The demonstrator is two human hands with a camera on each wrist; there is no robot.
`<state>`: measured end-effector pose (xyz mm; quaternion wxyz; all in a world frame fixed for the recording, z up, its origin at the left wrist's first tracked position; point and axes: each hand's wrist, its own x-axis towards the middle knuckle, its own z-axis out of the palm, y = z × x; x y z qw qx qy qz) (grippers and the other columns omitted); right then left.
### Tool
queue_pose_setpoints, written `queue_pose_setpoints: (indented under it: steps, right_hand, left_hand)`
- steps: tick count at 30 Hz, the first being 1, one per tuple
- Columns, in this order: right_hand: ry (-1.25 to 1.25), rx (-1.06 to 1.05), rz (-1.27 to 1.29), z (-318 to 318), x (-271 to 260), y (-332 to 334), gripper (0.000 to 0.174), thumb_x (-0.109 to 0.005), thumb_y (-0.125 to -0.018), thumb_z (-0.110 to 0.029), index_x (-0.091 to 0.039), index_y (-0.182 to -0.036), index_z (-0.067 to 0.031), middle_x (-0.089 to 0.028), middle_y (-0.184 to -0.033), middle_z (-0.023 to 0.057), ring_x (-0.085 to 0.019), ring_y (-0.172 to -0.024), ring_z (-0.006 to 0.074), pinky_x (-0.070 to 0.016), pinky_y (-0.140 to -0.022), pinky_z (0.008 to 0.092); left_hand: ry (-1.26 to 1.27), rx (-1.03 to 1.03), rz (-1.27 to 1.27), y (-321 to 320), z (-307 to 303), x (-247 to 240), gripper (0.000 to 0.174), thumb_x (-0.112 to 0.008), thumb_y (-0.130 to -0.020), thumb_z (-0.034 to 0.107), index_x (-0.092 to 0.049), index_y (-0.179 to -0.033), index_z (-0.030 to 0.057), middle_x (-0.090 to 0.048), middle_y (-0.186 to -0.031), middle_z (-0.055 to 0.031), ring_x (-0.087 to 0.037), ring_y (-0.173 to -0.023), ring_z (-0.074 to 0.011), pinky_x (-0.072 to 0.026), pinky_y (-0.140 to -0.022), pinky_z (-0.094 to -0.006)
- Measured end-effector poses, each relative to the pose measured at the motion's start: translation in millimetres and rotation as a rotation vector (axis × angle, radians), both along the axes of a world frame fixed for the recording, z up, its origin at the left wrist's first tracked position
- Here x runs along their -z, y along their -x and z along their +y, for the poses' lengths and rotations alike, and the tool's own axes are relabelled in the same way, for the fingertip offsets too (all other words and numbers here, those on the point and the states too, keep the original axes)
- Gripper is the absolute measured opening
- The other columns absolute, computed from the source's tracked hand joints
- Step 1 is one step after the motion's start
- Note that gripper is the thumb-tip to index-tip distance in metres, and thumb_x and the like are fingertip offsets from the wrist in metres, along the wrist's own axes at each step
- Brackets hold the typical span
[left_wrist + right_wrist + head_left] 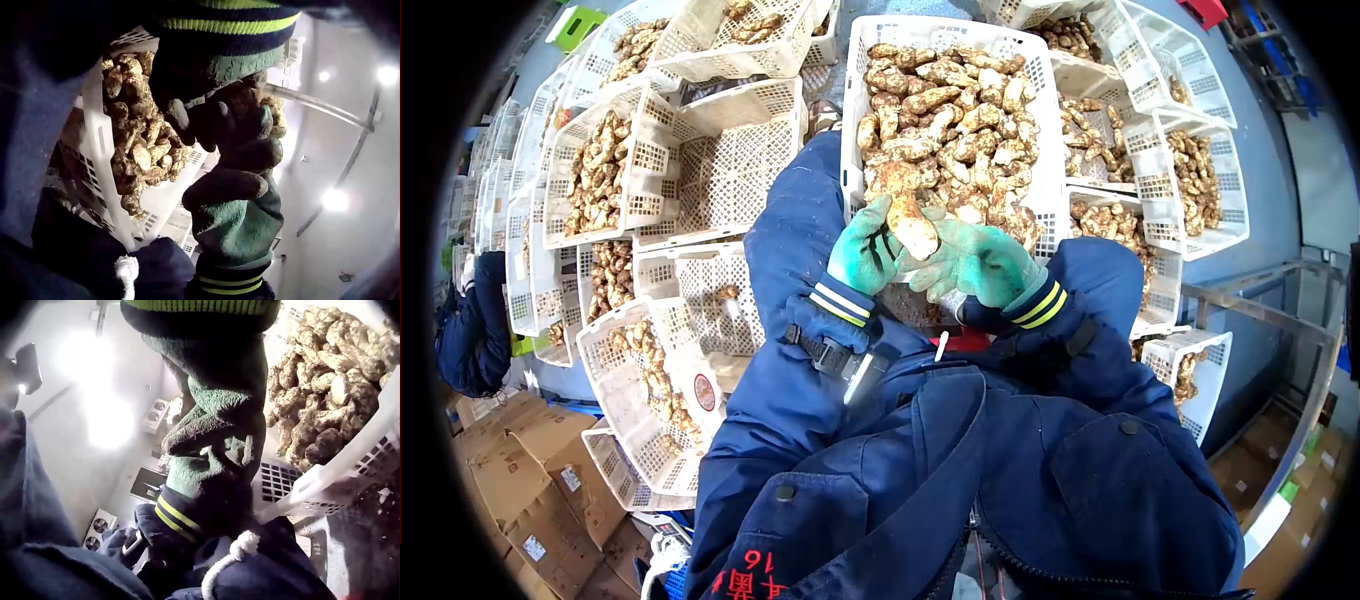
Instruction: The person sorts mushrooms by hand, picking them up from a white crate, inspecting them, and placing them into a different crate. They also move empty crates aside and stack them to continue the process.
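Close before the chest, the left hand [865,250] and right hand [982,262] both grip one knobbly root [912,228], while the heaped crate [852,120] at twelve o'clock suggests most roots are not yet handled.

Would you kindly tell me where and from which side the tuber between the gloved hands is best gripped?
Probably round its thick middle, from the long sides, as the left hand and right hand now do. The tuber is elongated and knobbly, held roughly end-up over the full crate, so fingers curled across its width should hold better than a pinch on an end.
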<state>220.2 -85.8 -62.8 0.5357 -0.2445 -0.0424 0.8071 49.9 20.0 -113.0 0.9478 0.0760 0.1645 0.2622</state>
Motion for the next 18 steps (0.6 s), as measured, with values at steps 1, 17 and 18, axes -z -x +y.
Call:
queue_pose_setpoints:
  steps: [1, 17, 18]
  right_hand:
    - [-0.009, -0.004, -0.028, -1, 2, -1, 0.064, -0.048, -0.096, -0.031, -0.023, -0.149, -0.0044, -0.053, -0.124, 0.0358, -0.062, -0.102, 0.0473, -0.0550, -0.082, 0.0502]
    - [-0.488, -0.018, -1.242, 2, 10, 3, 0.049, -0.060, -0.095, -0.031, -0.050, -0.130, 0.0017, -0.059, -0.110, 0.0104, -0.062, -0.099, 0.0185, -0.0537, -0.084, 0.0325]
    - [-0.407, -0.052, -1.305, 5, 5, 7, 0.049, -0.061, -0.095, -0.031, -0.051, -0.128, 0.0030, -0.060, -0.105, 0.0123, -0.062, -0.095, 0.0198, -0.0530, -0.081, 0.0321]
  left_hand:
    - [-0.006, -0.007, -0.018, 0, 0, 0, 0.042, -0.040, -0.103, 0.027, -0.043, -0.135, 0.0002, -0.060, -0.123, -0.0219, -0.061, -0.111, -0.0328, -0.0502, -0.098, -0.0441]
    - [-0.301, -0.068, 0.177, -10, 2, -10, 0.046, -0.055, -0.094, 0.005, -0.039, -0.138, 0.0009, -0.061, -0.115, -0.0090, -0.060, -0.104, -0.0161, -0.0504, -0.088, -0.0288]
    - [-0.314, -0.077, 0.208, -10, 2, -9, 0.048, -0.058, -0.093, 0.004, -0.040, -0.137, -0.0001, -0.061, -0.113, -0.0078, -0.060, -0.101, -0.0136, -0.0499, -0.085, -0.0265]
